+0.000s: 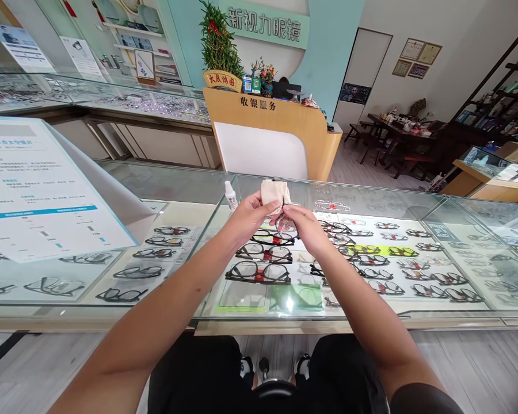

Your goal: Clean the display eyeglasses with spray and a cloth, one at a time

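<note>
Both arms reach fwd & inward from the bottom corners of the view, making a rough inverted V. L forearm [176,293] runs up to the right, R forearm [362,293] up to the left; both bare, w/ a dark sleeve [423,399] around the R arm at the bottom edge. L hand [251,217] & R hand [308,230] meet nr mid-view, v. close tog. L thumb [273,206] points across twd the R hand, in a pinch grip. R fingers are bent inward, also gripping. Wrists approx. in line w/ forearms.
</note>
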{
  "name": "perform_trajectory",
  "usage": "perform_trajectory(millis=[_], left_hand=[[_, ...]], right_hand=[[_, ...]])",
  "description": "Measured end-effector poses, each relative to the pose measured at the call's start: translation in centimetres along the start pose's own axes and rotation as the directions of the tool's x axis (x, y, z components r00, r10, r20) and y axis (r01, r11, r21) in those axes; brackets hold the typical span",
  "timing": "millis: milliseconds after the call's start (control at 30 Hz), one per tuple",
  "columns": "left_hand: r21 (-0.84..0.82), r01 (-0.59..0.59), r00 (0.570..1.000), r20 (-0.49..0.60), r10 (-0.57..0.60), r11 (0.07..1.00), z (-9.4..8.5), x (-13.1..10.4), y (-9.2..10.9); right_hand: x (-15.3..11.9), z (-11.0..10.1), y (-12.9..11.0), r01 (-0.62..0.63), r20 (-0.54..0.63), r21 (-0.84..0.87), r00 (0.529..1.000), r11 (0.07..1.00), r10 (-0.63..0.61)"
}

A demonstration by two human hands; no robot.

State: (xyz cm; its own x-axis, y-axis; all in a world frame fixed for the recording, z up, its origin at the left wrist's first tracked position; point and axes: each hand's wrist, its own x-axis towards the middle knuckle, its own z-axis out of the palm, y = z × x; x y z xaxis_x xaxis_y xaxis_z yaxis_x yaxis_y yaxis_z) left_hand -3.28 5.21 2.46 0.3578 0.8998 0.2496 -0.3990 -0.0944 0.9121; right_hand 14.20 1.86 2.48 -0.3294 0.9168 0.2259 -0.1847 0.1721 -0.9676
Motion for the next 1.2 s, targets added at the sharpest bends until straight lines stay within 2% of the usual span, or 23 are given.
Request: perform_trajectory(millis=[300,433,600,800,933,1067,1200], left_hand=[[0.054,-0.045,0.998,-0.042,0.047,0.998,1.2,-1.1,1.0],[0.118,-0.062,0.988,-0.133,0.077,0.991,1.9,-1.6,1.4],[0.124,-0.098,0.965,-0.23,0.125,0.987,2.4,-1.9,1.5],[0.141,-0.113,0.928,-0.338,0.155,0.983,1.9,-1.5,1.0],[0.085,-0.172,0.941,-0.281,0.189,0.981,1.2,-0.9,1.0],[0.011,-0.131,0.98,-0.151,0.131,0.991,0.7,-0.7,1.2],[-0.019,-0.096,0.989,-0.118,0.093,0.995,0.3,-0.6,1.1]], right_hand=[[-0.7,0.6,-1.0,0.034,0.054,-0.076,0.998,0.997,-0.03],[-1.1,1.2,-1.0,0.029,0.086,-0.087,0.996,0.996,-0.021],[-1.5,1.9,-0.9,0.081,0.094,-0.176,0.993,0.981,-0.065],[-2.1,2.4,-1.6,0.107,0.12,-0.207,0.989,0.973,-0.083],[-2.1,1.8,-2.0,0.072,0.079,-0.193,0.995,0.979,-0.058],[-1.6,1.0,-2.2,0.096,0.065,-0.149,0.994,0.984,-0.087],[-1.4,0.7,-2.4,0.079,0.044,-0.095,0.996,0.992,-0.076]])
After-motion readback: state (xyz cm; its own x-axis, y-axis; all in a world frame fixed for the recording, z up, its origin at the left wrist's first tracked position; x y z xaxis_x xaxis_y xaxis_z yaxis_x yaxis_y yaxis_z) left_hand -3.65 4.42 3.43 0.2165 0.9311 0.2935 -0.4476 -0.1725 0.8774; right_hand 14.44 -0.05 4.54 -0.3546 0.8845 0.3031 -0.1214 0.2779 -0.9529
